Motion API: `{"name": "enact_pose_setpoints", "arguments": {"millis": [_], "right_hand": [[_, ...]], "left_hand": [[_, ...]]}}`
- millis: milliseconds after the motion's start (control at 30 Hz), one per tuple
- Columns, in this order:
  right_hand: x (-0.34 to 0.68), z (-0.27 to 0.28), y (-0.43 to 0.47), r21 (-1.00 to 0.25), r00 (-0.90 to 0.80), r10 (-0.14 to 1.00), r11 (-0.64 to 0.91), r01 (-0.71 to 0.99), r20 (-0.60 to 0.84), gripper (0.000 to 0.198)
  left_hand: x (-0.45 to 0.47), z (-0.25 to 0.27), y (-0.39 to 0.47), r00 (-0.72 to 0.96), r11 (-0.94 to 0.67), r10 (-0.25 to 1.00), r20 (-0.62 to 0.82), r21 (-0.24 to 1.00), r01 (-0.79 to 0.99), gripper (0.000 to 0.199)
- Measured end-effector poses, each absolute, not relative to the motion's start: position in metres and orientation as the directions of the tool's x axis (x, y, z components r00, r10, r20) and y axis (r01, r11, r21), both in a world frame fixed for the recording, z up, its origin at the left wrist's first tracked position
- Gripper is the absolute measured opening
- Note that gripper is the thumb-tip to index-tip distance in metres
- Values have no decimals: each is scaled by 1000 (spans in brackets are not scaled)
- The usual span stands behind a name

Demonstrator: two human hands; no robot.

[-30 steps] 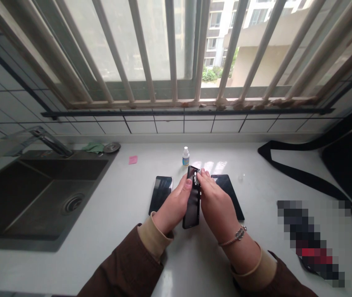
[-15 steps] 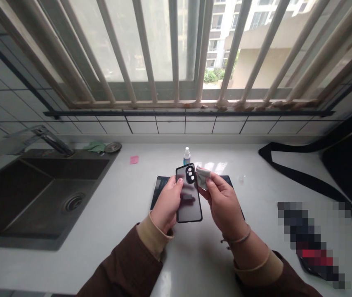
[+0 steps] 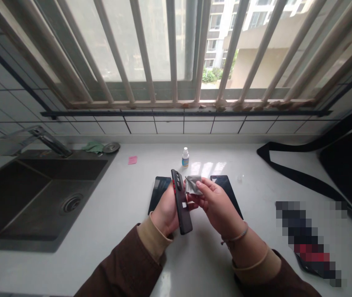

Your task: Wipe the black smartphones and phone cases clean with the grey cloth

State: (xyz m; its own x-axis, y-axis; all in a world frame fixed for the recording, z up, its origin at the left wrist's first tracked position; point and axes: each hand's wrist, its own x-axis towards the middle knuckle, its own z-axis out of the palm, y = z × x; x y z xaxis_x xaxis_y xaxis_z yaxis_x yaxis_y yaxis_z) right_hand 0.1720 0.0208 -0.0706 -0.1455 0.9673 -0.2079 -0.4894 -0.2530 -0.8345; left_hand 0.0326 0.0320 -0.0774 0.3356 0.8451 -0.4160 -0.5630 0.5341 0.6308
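— What are the hands on?

— The left hand (image 3: 167, 210) is closed round a black phone case (image 3: 181, 203), turned edge-on to the camera so it shows as a slim dark bar with small red buttons on its side and a raised camera bump near the top. It looks matte, with rounded corners. The right hand (image 3: 216, 204) pinches a small grey wipe (image 3: 192, 184) between thumb and fingers; the wipe is crumpled, slightly shiny, and sits just right of the case's upper end, touching or nearly touching it. A thin bracelet (image 3: 234, 238) circles the right wrist, and both arms wear brown sleeves with tan cuffs.

— And where is the case?

— Held above the worktop (image 3: 116, 231), between two flat glossy black phones: one phone (image 3: 158, 192) lies just left of the case, partly behind the left hand, and another phone (image 3: 229, 194) lies to the case's right, behind the right hand. Beyond the case stands a small dropper bottle (image 3: 185, 157) with a white cap.

— The surface and the room?

— The worktop is pale, smooth and faintly reflective. Far left of the case is a dark rectangular sink (image 3: 36, 198) with a round drain and a metal tap (image 3: 47, 140); a pink slip (image 3: 132, 160) lies between sink and bottle. Far right of the case is a black bag (image 3: 346, 165) with a long strap. Behind are white tiles and a barred window (image 3: 169, 53) facing apartment blocks.
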Motion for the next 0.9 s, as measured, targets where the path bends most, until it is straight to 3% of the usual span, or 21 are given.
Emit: {"name": "enact_pose_setpoints", "arguments": {"millis": [133,333,467,567,633,733,833,900], "right_hand": [[171,-70,20,-858,-181,964,-256,-445,-194,44],[171,-72,21,-857,-158,972,-229,-461,-174,46],[172,-73,22,-865,-122,980,-195,-463,-156,40],[177,-78,25,-909,17,993,-102,-405,-120,37],[183,-82,28,-961,169,984,0,-277,-48,35],[192,-85,29,-992,307,944,102,76,120,31],[194,-84,26,-904,210,938,179,388,276,31],[191,-81,23,-845,110,930,264,465,350,32]], "left_hand": [[36,-82,33,316,508,861,-398,689,-517,47],[37,-71,29,350,445,893,-284,680,-583,73],[34,-63,27,379,466,881,-283,660,-590,63],[32,-59,28,412,554,831,-374,629,-546,52],[31,-58,28,419,602,798,-433,609,-516,50],[32,-56,26,464,643,763,-450,606,-468,47],[33,-57,23,539,677,719,-439,620,-397,39],[33,-59,22,542,673,716,-439,639,-372,36]]}}
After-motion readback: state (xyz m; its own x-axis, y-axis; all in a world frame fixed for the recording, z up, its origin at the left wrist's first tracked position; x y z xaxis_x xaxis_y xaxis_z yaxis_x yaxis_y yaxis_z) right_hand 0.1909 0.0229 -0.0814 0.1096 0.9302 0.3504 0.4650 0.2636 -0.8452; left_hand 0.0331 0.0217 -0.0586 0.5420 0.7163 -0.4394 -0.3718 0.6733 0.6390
